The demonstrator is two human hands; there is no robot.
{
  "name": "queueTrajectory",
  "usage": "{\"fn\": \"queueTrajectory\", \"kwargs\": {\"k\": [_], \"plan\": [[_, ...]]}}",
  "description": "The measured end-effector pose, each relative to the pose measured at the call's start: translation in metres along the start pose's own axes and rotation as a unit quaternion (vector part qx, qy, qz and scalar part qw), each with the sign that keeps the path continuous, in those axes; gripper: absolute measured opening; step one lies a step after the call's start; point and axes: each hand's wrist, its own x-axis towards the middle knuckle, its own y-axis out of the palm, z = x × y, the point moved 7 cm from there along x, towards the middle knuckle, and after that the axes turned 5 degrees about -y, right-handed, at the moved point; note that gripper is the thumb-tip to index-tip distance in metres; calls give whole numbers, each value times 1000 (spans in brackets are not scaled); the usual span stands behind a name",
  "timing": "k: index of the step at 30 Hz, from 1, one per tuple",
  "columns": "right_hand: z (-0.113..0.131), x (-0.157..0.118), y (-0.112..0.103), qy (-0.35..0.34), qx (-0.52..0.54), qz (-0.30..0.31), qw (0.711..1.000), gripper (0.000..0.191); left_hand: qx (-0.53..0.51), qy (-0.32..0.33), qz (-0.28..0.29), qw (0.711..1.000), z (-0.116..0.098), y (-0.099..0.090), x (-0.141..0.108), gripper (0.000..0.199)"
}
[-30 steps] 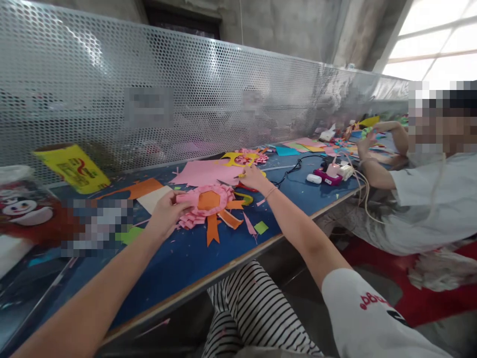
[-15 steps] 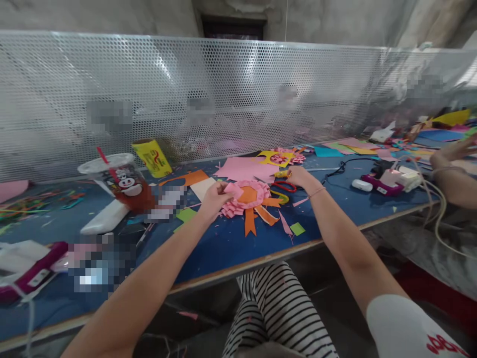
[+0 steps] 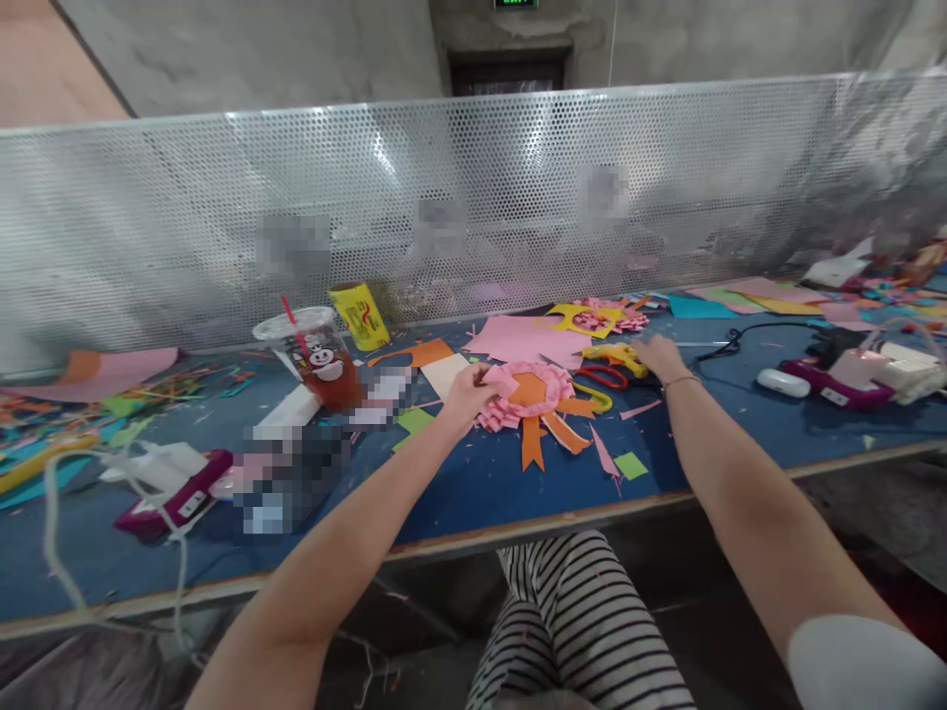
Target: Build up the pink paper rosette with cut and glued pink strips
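My left hand (image 3: 471,392) pinches a small folded pink paper piece (image 3: 501,381) at the left edge of a paper rosette. The rosette (image 3: 534,390) has a pink pleated rim, an orange middle and orange ribbon tails (image 3: 532,444); it lies flat on the blue table. My right hand (image 3: 661,356) is at the back end of a yellow glue gun (image 3: 616,355); its fingertips are partly hidden, so I cannot tell its grip. Beside the rosette lie scissors with red handles (image 3: 603,376) and a yellow-green handle (image 3: 594,398).
Pink paper (image 3: 525,340) and another rosette (image 3: 603,319) lie behind. Left stand a drink cup (image 3: 329,370) and a yellow can (image 3: 360,318). Purple power strips (image 3: 839,387) with cables lie at both sides. A perforated metal screen (image 3: 510,197) runs along the back.
The view has turned left, shifting things rightward in the picture. My right hand has drawn slightly right, showing more of the glue gun. My left hand stays at the rosette with the pink piece.
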Motion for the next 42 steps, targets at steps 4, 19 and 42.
{"fn": "queueTrajectory", "kwargs": {"k": [4,19,42], "plan": [[13,-3,11,17,21,85,996,64,-8,-3,-5,1000,2,0,1,32],[40,-1,-6,-56,61,8,997,40,9,-12,-18,1000,8,-6,5,29],[182,-96,-51,-346,-30,-215,913,30,-39,-27,-8,999,2,-3,1,22]]}}
